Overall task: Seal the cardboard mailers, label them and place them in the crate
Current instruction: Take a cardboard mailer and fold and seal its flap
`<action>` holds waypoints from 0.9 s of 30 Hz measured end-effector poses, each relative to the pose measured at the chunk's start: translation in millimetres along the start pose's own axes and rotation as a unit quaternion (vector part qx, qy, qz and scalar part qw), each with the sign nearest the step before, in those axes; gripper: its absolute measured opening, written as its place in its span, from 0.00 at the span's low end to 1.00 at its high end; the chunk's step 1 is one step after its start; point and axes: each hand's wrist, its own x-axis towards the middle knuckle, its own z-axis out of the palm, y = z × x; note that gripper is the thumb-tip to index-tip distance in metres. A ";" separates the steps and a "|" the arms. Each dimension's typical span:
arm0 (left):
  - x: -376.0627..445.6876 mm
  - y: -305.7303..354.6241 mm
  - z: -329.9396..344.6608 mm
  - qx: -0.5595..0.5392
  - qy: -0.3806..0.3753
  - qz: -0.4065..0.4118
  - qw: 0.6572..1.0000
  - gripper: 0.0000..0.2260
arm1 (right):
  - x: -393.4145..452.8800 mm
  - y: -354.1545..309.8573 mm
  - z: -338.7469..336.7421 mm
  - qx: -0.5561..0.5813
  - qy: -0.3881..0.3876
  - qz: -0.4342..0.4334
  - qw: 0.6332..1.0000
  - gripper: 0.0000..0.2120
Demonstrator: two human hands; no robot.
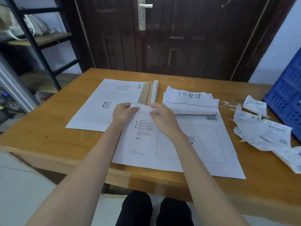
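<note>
Wooden counter in front of a dark door. Near mailer lay flat and white at the front centre of the counter, printed face up, its flap end pointing away from the person.

Left hand and right hand met at that far edge. Both had fingers curled and pinching a white strip, thumb against forefinger, one hand at each end of it. Could not tell whether the strip was the flap itself or a liner coming off it.

Second mailer lay flat to the left rear, just beside the first, their corners touching or overlapping. Its flap stood open, brown inside with a red line along it.

Stack of papers sat on the far right end of the near mailer; top sheet handwritten, with a drawn line under the writing.

Crumpled label sheets were heaped on the right side of the counter, barcodes showing. Blue crate stood at the right edge, touching or just beside the heap.

Metal shelf rack at left.
</note>
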 end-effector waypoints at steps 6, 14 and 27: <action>2.4 13.3 -9.2 -0.068 -0.050 -0.054 0.995 0.02 | -13.9 30.0 -45.8 -0.140 0.224 0.041 0.964 0.15; 12.2 19.0 -26.0 0.111 0.015 0.021 0.994 0.09 | -22.3 62.4 -94.3 -0.255 0.163 0.082 0.950 0.29; 10.9 24.5 -49.1 -0.101 -0.010 -0.046 0.994 0.09 | -18.5 70.8 -81.6 -0.202 0.157 0.055 0.965 0.23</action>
